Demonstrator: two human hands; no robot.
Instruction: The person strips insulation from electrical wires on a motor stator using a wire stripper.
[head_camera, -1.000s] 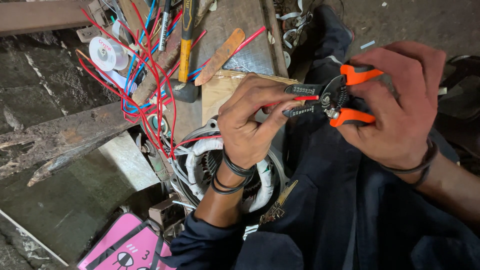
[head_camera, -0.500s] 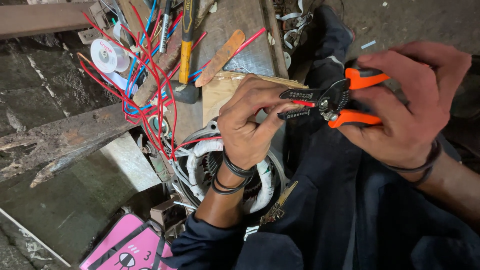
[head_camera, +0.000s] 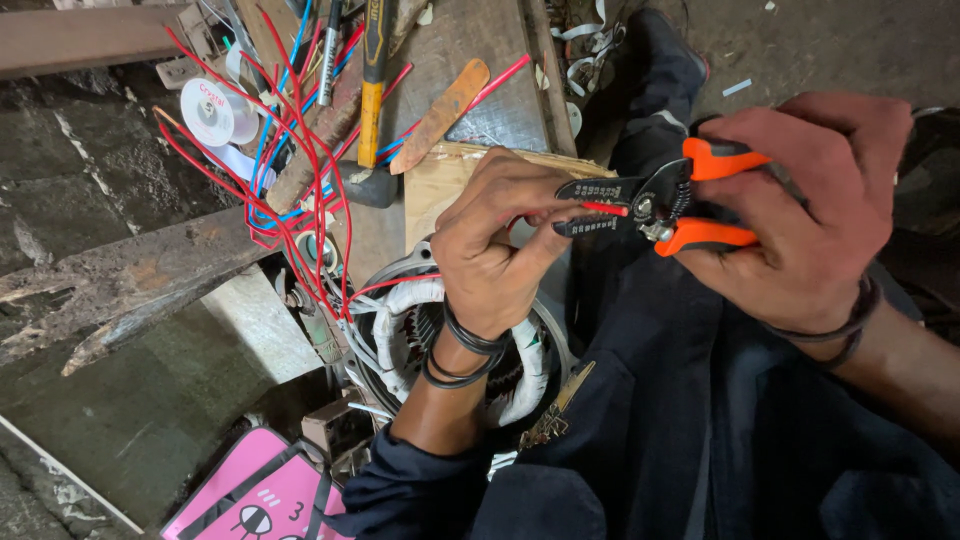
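Observation:
My right hand (head_camera: 810, 215) grips an orange-handled wire stripper (head_camera: 660, 205), its dark jaws pointing left. My left hand (head_camera: 500, 250) pinches a thin red wire (head_camera: 605, 209) and holds its end between the stripper's jaws. That wire runs down from my left hand to a round motor stator (head_camera: 400, 330) wound with white-taped coils, which sits under my left wrist. Black bands ring my left wrist.
A bundle of red and blue wires (head_camera: 290, 150) fans out at upper left over a weathered plank (head_camera: 130, 280). A hammer with a yellow and black handle (head_camera: 370, 100), a white tape roll (head_camera: 207, 112) and a wooden board (head_camera: 430, 190) lie behind. A pink case (head_camera: 260, 495) sits bottom left.
Both hands drifted slightly right and up together. The red wire end still sits in the stripper's jaws.

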